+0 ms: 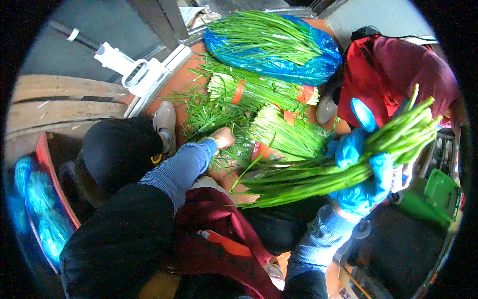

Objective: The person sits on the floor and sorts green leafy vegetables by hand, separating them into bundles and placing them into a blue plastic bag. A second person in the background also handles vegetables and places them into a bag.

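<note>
My right hand [358, 168], in a blue plastic glove, grips a bunch of long green stalks [306, 183], pale ends to the upper right and leafy tips to the left. My left hand [224, 138] is bare and reaches down over loose green trimmings [213, 116]; its fingers are partly hidden, so I cannot tell whether it holds anything. Between and beyond my hands lie a bundle of stalks with red bands [291, 130] and another banded bundle [257, 89]. Farther off, a pile of loose stalks [265, 37] rests on a blue plastic bag [321, 67].
A person in red clothing [407, 71] is at the upper right. Someone's dark-clad knee and a shoe [164, 119] are at the left. A white plastic frame with a handle [143, 76] stands at the upper left, near wooden planks [67, 89]. A green bin [440, 190] is at the right.
</note>
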A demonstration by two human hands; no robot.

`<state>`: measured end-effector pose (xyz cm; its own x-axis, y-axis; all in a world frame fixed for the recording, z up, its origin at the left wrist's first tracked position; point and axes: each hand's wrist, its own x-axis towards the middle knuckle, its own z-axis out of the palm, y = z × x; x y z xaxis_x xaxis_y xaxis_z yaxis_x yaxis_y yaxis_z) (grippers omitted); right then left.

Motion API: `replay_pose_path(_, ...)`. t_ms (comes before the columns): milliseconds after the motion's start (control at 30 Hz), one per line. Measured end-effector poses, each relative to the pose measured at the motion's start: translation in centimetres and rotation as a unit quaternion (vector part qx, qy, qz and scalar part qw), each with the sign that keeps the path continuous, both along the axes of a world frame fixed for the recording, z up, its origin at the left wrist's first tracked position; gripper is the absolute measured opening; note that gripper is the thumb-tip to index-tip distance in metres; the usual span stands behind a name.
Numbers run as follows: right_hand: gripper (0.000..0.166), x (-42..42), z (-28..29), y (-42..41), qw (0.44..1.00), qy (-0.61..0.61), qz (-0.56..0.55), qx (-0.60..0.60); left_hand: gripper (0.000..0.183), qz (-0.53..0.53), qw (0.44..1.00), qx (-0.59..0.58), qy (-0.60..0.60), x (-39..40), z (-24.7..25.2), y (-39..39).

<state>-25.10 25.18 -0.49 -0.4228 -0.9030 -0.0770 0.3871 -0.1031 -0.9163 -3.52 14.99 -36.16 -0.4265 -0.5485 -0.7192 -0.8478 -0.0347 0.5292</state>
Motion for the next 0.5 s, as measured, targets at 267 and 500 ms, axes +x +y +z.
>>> replay_pose_path(267, 0.065, 0.3, 2.3, -2.0, 0.986, -0.084, 0.142, -0.04, 0.019, -0.018, 0.975, 0.221, -0.004, 6.9, 8.2, -5.6)
replay_pose_path(500, 0.063, 0.7, 2.4, -1.0, 0.982, -0.111, 0.135, -0.069, 0.021, -0.082, 0.976, 0.175, 0.099, 7.5, 13.6, -4.9)
